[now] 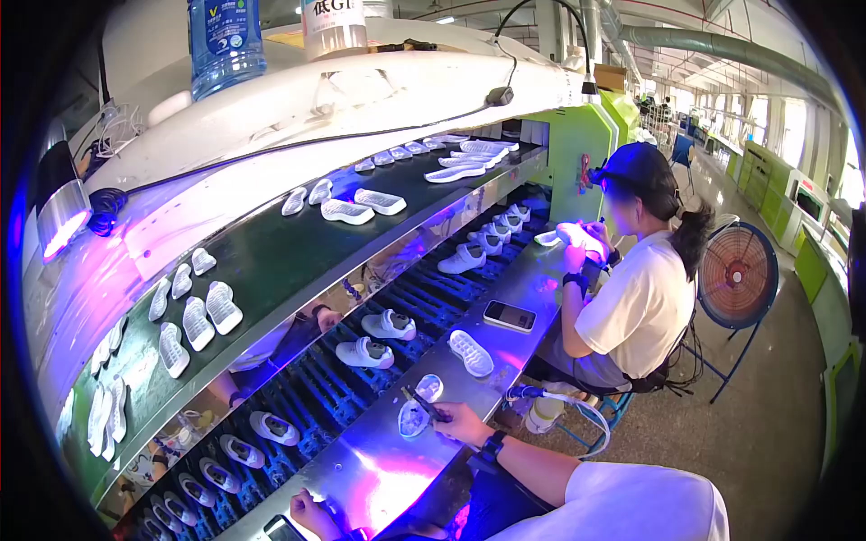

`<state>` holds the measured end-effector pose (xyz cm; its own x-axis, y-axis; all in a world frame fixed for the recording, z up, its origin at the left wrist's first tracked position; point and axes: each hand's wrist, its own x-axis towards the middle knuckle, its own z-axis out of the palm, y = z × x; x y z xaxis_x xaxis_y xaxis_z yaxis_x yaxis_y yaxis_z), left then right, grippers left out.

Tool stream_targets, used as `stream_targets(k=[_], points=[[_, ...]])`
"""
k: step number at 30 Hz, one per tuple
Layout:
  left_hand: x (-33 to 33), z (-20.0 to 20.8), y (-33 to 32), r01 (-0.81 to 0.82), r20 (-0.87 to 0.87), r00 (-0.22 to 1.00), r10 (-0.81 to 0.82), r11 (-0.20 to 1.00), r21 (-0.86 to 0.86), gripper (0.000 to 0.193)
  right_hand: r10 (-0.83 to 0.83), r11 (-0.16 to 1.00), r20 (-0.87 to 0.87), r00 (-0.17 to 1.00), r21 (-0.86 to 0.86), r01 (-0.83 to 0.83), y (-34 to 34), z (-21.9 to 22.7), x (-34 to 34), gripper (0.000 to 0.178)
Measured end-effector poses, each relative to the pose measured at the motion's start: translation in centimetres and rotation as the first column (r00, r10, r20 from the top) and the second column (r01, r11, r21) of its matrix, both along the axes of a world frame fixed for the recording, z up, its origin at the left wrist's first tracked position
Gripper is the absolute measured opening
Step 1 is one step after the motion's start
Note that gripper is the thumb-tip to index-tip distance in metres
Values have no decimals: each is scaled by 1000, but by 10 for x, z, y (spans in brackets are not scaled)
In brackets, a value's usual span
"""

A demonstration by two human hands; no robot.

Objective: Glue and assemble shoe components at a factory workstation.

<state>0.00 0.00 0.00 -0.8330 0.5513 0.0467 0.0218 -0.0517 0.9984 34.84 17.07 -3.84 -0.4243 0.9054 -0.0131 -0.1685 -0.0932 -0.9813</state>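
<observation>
While violet lamplight washes over a long metal desk (379, 469) running from the lower centre of the frame toward the upper right, the person's right hand (458, 420) sits just below the middle of the picture, its grip pressed together around a thin dark brush-like tool (422, 406) whose tip points left. Directly left of that grip, touching the tool's tip, lies a pale translucent shoe sole (413, 420) flat on the desk, with a small round clear dish (429, 388) just above it. A dark watch (492, 444) circles the right wrist. At the bottom edge, left of centre, the left hand (311, 514) rests beside a dark phone (281, 529); how far its grip is spread I cannot tell, since the fingers are cut off by the frame. Farther up the desk lie another white sole (471, 353) and a second phone (510, 316). Left of the desk, a dark conveyor (316, 388) carries white shoes (365, 353) in a row, and above it a green belt (271, 261) holds more white soles (209, 311). In the right centre, a co-worker in a white shirt and dark cap (636, 167) sits handling a shoe under the light, with a round floor fan (738, 275) behind. Two plastic bottles (225, 41) stand at the upper left on the machine's white hood.
</observation>
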Motion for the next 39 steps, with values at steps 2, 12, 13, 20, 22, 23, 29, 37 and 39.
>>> stream_targets(k=[2,12,13,20,22,23,29,37,39], points=[[1,3,2,11,-10,1000,-11,999,-48,16,-6,1000,18,1000,-3,6,-2,4,0,22],[-40,-66,5,-17,-36,999,21,994,106,37,-29,1000,53,998,7,29,-1,2,-4,27],[-41,-66,6,2,-26,1000,0,997,78,37,-43,998,34,999,-42,45,-2,5,-2,28],[-28,-57,12,-85,-107,990,91,995,56,39,-35,996,52,998,-76,39,0,6,3,32],[-23,-48,12,-89,-110,990,89,996,0,37,-30,997,35,999,-70,32,3,6,3,31],[-33,-59,9,-102,-141,985,98,995,-22,36,-37,998,40,998,-46,39,3,7,0,32],[-21,-49,11,-68,-75,995,66,997,-25,37,-47,998,5,999,-48,47,6,-5,4,38],[-21,-53,10,-53,-109,993,53,999,0,37,-71,996,-31,997,-61,69,6,-3,3,32],[-20,-50,9,-49,-131,990,47,999,-13,36,-88,994,-26,996,-66,86,5,-3,2,31]])
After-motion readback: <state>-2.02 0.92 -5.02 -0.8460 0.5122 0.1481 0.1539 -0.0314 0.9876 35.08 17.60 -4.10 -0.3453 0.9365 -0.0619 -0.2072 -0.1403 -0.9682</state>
